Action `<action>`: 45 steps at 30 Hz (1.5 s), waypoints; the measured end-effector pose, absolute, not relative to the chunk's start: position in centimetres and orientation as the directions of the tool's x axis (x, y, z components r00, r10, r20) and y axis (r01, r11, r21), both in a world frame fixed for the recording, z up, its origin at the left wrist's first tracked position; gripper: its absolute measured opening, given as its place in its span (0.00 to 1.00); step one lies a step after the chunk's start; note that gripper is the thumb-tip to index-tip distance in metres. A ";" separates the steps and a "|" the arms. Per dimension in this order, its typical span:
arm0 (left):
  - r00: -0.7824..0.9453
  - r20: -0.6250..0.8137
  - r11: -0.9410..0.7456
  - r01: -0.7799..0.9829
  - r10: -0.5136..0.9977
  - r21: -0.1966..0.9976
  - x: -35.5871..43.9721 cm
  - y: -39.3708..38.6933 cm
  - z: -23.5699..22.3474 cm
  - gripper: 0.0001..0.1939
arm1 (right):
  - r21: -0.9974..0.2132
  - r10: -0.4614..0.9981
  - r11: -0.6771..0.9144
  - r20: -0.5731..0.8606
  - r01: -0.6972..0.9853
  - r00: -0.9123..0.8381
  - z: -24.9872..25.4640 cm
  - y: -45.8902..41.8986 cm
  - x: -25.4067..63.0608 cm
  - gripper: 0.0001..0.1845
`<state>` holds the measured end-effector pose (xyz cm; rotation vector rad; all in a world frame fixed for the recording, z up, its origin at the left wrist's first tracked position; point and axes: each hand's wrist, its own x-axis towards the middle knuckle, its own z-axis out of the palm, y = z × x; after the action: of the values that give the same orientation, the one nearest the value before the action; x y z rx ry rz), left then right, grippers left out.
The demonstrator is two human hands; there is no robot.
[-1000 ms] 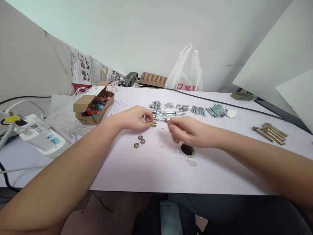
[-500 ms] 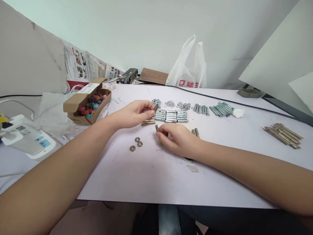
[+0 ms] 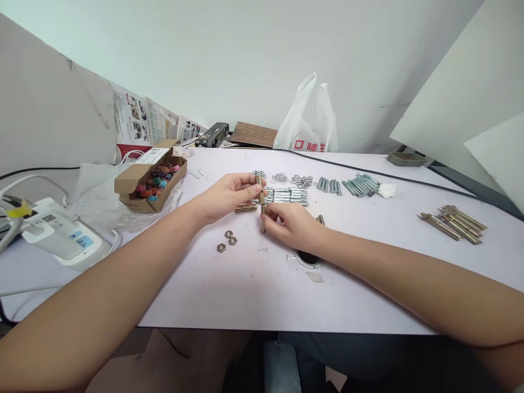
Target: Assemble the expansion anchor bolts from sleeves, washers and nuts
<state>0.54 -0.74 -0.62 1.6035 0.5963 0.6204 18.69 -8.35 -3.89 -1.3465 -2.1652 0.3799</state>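
Observation:
My left hand (image 3: 233,197) is closed, pinching a brass-coloured slotted metal sleeve (image 3: 260,188) upright between thumb and fingers. Just below, my right hand (image 3: 292,224) is closed on a brass-coloured bolt (image 3: 262,222) whose upper end meets the sleeve's lower end; whether it sits inside is too small to tell. Silver sleeves (image 3: 289,195) lie in rows behind my hands, and a few brass-coloured sleeves (image 3: 245,208) lie by my left fingers. Three hex nuts (image 3: 232,240) rest on the table nearer me. Behind my right wrist, another brass-coloured piece (image 3: 320,219) is partly hidden.
Farther back lie small rings (image 3: 280,178), washers (image 3: 302,180) and silvery bolts (image 3: 360,185). Assembled brass-coloured anchors (image 3: 462,222) lie at right. A cardboard box (image 3: 137,201) of colourful pieces and a white device (image 3: 67,234) stand left. A round table hole (image 3: 309,258) sits below my right wrist.
The sleeve in my left hand has turned upright, and the bolt in my right hand now lines up beneath it, end to end. The whole view has shifted slightly.

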 end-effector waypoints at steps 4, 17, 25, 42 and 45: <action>0.767 0.067 -0.167 0.053 0.638 0.985 0.5 -0.8 -0.5 0.16 | -0.526 0.891 0.453 0.297 0.719 -0.344 -3.9 -8.3 18.7 0.12; 0.872 -0.012 -0.565 0.328 0.489 0.757 0.2 -1.1 -0.2 0.09 | -0.246 0.896 0.397 0.310 0.884 -0.317 -2.4 -10.1 18.6 0.18; 0.856 -0.129 -0.552 0.431 0.501 0.714 -0.2 -0.7 -0.6 0.09 | -0.139 0.872 0.477 0.195 0.868 -0.448 -2.6 -11.6 14.3 0.22; 0.807 -0.198 -0.442 0.489 0.556 0.752 -0.2 -1.2 -0.3 0.10 | -0.409 0.874 0.407 0.435 0.817 -0.218 -2.4 -10.5 17.6 0.16; 0.800 -0.199 -0.441 0.497 0.565 0.747 0.0 -1.3 -0.1 0.10 | -0.532 0.894 0.401 0.403 0.746 -0.193 -2.3 -9.6 18.7 0.15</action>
<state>-0.04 -1.33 -0.13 2.1199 0.7832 0.1004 18.68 -9.64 -2.28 -1.3953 -1.9900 0.2847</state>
